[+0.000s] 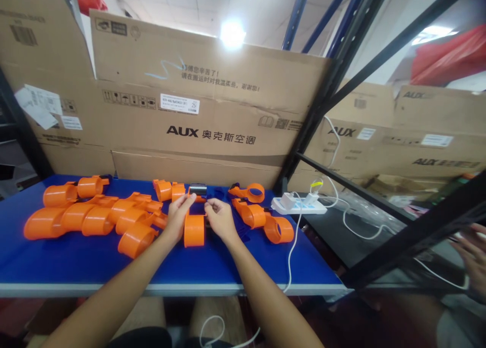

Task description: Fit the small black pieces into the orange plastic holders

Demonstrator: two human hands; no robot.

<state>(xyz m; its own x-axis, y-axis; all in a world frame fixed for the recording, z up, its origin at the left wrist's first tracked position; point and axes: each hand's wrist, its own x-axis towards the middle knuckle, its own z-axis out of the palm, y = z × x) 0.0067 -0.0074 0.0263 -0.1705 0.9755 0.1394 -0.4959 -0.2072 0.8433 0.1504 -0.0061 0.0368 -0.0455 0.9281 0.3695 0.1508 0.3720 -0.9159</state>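
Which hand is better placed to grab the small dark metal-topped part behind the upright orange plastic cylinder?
Left, probably: left hand fingertips already reach the small dark metal-topped part, while right hand sits lower beside the upright orange plastic cylinder.

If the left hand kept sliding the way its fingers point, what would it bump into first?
Probably the small dark metal part its fingertips already touch, just beyond the left hand. Behind that stands the cardboard box, though depth is unclear.

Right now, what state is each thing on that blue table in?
Orange plastic clamp piece: standing on the table between both hands.
Left hand: fingers pinching the small dark part at its top.
Right hand: fingers closed beside that part.
Loose orange clamp pieces: lying in a heap.
White power strip: plugs inserted.
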